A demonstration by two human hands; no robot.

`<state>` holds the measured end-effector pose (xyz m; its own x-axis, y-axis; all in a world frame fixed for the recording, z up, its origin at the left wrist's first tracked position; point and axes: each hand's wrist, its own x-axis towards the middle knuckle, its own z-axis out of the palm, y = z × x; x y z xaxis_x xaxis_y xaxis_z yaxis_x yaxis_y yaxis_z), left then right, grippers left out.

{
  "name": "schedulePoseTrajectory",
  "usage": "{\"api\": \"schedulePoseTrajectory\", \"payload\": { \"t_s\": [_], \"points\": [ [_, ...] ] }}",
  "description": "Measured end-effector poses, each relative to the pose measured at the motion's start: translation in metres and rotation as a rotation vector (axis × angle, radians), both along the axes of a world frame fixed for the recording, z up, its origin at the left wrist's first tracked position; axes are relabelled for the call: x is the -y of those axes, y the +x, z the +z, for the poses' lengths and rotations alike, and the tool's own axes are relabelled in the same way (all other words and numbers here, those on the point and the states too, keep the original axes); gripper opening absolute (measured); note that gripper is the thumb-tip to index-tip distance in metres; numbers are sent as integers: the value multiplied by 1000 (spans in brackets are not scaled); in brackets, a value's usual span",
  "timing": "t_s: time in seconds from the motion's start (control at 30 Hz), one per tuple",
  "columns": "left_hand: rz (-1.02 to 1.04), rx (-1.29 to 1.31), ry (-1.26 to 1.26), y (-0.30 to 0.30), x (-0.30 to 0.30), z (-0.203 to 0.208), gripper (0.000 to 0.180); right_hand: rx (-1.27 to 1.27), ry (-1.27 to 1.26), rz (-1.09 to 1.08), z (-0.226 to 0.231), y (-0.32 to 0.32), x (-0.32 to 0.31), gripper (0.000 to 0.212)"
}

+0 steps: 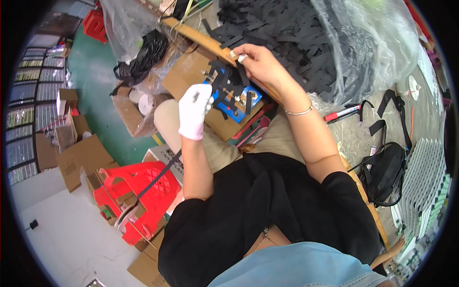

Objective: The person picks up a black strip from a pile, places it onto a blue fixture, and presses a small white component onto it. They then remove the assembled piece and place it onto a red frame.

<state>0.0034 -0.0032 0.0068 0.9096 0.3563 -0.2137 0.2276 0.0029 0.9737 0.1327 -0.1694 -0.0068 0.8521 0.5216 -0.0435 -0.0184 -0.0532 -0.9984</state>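
Several black strips (249,104) are lying on a blue fixture (229,110), which is resting on a cardboard box (180,76). Beside the tabletop's (351,129) wooden edge (201,38), the bare right hand (259,63) is pinching one black strip (242,73) in its grip, while the white-gloved left hand (193,110) is hovering near the fixture, and I cannot tell whether its grip is holding something.

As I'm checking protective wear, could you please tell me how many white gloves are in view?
1: a white glove, worn on the left hand. Others may be hidden.
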Motion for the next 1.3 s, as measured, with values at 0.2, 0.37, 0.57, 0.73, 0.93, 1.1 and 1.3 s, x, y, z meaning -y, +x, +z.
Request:
{"api": "schedulePoseTrajectory", "payload": {
  "t_s": [0.2,0.37,0.57,0.73,0.93,1.1,1.3],
  "points": [
    [121,94,-83,-10,-13,-11,13,-359,396,-166,27,-13,-1,20],
    [5,94,-63,-11,-5,-13,14,-205,542,-379,-13,18,3,27],
    [-44,102,-43,-19,-1,-10,14,426,2,-647,4,2,16,52],
    [-21,97,-5,-20,5,-2,14,509,-74,-590,-3,2,14,39],
    [-50,99,41,-17,10,-1,15,442,-36,-593,-2,-2,12,34],
    [-25,67,96,-20,8,0,13,434,-43,-612,4,-6,10,18],
    [4,95,70,-16,8,5,14,661,-122,-768,-5,3,21,17]
  ]
}}
